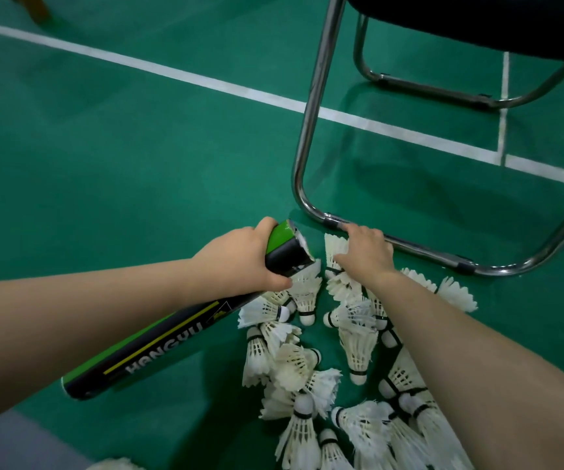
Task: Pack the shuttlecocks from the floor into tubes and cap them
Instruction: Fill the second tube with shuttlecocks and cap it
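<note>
The left hand (239, 256) is clenched round the long black-and-green cardboard tube (158, 344) just below its open mouth. The tube's long axis runs from the person's lower left up to the right, so the mouth faces the right hand (363, 251). That hand lies over a white feather shuttlecock (333, 247) at the far edge of the heap of white shuttlecocks (294, 364) on the green court floor (138, 147), beside the chrome chair frame (307, 130). Whether it has pinched the shuttlecock I cannot tell. The mouth sits just beside that shuttlecock, to its left, so a short sideways carry should do.
</note>
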Tool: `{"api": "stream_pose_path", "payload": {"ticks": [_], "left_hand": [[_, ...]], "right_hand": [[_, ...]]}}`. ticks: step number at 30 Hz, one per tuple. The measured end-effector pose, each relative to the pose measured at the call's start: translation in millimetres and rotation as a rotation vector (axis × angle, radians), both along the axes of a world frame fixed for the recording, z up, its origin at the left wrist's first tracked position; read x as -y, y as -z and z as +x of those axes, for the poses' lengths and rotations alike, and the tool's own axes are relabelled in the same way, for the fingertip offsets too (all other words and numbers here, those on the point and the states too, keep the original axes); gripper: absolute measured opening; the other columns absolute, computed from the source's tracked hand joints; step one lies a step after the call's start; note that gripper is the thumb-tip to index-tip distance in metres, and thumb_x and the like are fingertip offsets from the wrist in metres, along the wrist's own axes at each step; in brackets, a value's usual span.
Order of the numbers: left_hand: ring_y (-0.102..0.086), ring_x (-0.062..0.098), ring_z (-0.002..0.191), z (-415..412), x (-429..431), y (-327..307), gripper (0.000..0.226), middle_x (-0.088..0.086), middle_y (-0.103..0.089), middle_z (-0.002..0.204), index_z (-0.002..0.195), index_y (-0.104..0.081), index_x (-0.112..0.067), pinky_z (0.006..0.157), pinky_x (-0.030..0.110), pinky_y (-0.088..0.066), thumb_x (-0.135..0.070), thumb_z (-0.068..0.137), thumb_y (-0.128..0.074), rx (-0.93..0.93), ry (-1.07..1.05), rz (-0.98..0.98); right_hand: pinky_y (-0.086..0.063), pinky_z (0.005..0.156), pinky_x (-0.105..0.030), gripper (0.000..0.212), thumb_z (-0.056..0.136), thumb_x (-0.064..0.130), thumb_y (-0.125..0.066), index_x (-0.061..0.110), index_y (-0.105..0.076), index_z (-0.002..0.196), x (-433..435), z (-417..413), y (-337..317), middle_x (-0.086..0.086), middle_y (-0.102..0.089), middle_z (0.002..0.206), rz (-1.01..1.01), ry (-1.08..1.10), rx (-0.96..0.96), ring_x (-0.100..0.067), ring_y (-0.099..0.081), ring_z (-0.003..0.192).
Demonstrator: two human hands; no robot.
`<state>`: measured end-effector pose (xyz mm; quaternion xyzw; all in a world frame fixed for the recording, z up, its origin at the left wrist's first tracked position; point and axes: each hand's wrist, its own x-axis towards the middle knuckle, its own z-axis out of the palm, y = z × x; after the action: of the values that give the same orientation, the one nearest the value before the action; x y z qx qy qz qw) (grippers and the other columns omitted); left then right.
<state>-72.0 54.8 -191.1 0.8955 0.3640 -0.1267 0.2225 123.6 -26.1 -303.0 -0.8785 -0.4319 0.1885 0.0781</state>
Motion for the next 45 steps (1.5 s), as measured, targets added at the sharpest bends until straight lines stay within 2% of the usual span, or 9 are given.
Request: {"api": "stream_pose_path", "payload": {"ticks": [5, 13, 25, 31, 33, 36, 38, 42, 45], "left_hand": [[-0.061, 0.016, 0.074, -3, -1, 1, 0.076, -0.001, -0.061, 0.088, 0.124, -0.033, -0.024, 0.067, 0.039, -0.056, -0.056, 0.067, -0.072, 0.003, -0.004, 0.001], [-0.060, 0.014, 0.071, 3, 10, -8, 0.074, -0.001, -0.062, 0.084, 0.123, -0.035, -0.022, 0.065, 0.037, -0.055, -0.055, 0.068, -0.072, 0.007, 0.027, -0.001], [-0.060, 0.012, 0.067, 23, 65, -34, 0.061, -0.005, -0.060, 0.076, 0.107, -0.033, -0.026, 0.061, 0.032, -0.054, -0.049, 0.067, -0.074, 0.112, 0.176, -0.018], [-0.059, 0.015, 0.071, 9, 105, -37, 0.065, -0.003, -0.060, 0.084, 0.113, -0.039, -0.021, 0.058, 0.032, -0.052, -0.052, 0.065, -0.070, 0.032, 0.395, 0.013], [-0.059, 0.013, 0.071, 3, 110, -35, 0.063, -0.004, -0.060, 0.085, 0.112, -0.039, -0.023, 0.059, 0.032, -0.053, -0.051, 0.065, -0.071, 0.014, 0.378, -0.037], [-0.061, 0.009, 0.070, -3, 97, -35, 0.067, -0.006, -0.062, 0.082, 0.113, -0.039, -0.022, 0.065, 0.030, -0.055, -0.052, 0.065, -0.074, 0.030, 0.237, -0.091], [-0.061, 0.011, 0.072, -8, 86, -32, 0.075, -0.005, -0.062, 0.085, 0.120, -0.035, -0.022, 0.068, 0.033, -0.056, -0.056, 0.065, -0.074, -0.005, 0.187, -0.086], [-0.061, 0.010, 0.072, -19, 71, -19, 0.075, -0.005, -0.061, 0.086, 0.121, -0.034, -0.023, 0.064, 0.031, -0.055, -0.058, 0.067, -0.071, -0.065, 0.182, -0.040], [-0.059, 0.012, 0.073, -20, 64, -11, 0.074, -0.006, -0.058, 0.087, 0.120, -0.034, -0.025, 0.062, 0.029, -0.051, -0.060, 0.065, -0.069, -0.088, 0.185, 0.001]], "right_hand": [[-0.033, 0.092, -0.039, 0.027, 0.091, 0.033, -0.047, 0.019, -0.061, 0.109, 11, -4, -6, -0.002, -0.060, 0.111, 0.030, 0.080, 0.013, -0.023, -0.047, 0.111], [-0.040, 0.067, -0.028, 0.016, 0.088, 0.016, -0.058, 0.021, -0.058, 0.073, 42, -31, -85, -0.001, -0.056, 0.074, 0.766, 0.339, -0.715, -0.014, -0.048, 0.071], [-0.044, 0.088, -0.027, 0.036, 0.094, 0.042, -0.045, 0.028, -0.067, 0.071, 102, -62, -146, 0.017, -0.066, 0.069, 0.458, 0.171, -0.857, -0.001, -0.059, 0.077], [-0.049, 0.089, -0.021, 0.021, 0.085, 0.033, -0.065, 0.019, -0.065, 0.101, 130, -77, -148, 0.001, -0.068, 0.102, 0.050, -0.113, -1.037, -0.007, -0.064, 0.094], [-0.048, 0.089, -0.025, 0.028, 0.085, 0.041, -0.062, 0.018, -0.064, 0.101, 132, -81, -144, 0.000, -0.067, 0.104, 0.040, -0.105, -1.021, -0.009, -0.064, 0.094], [-0.046, 0.074, -0.022, 0.035, 0.092, 0.039, -0.051, 0.015, -0.064, 0.070, 125, -76, -149, 0.007, -0.065, 0.072, 0.384, 0.178, -1.030, -0.002, -0.061, 0.063], [-0.051, 0.077, -0.030, 0.039, 0.093, 0.033, -0.050, 0.013, -0.066, 0.064, 123, -61, -140, 0.004, -0.068, 0.067, 0.552, 0.332, -0.854, -0.011, -0.065, 0.067], [-0.049, 0.076, -0.032, 0.020, 0.089, 0.032, -0.048, 0.022, -0.063, 0.098, 124, -33, -99, 0.007, -0.067, 0.098, 0.264, 0.314, -0.349, -0.017, -0.060, 0.086], [-0.042, 0.092, -0.037, 0.036, 0.089, 0.034, -0.045, 0.024, -0.050, 0.123, 115, -21, -69, 0.003, -0.063, 0.114, 0.065, 0.241, -0.144, -0.020, -0.057, 0.102]]}}
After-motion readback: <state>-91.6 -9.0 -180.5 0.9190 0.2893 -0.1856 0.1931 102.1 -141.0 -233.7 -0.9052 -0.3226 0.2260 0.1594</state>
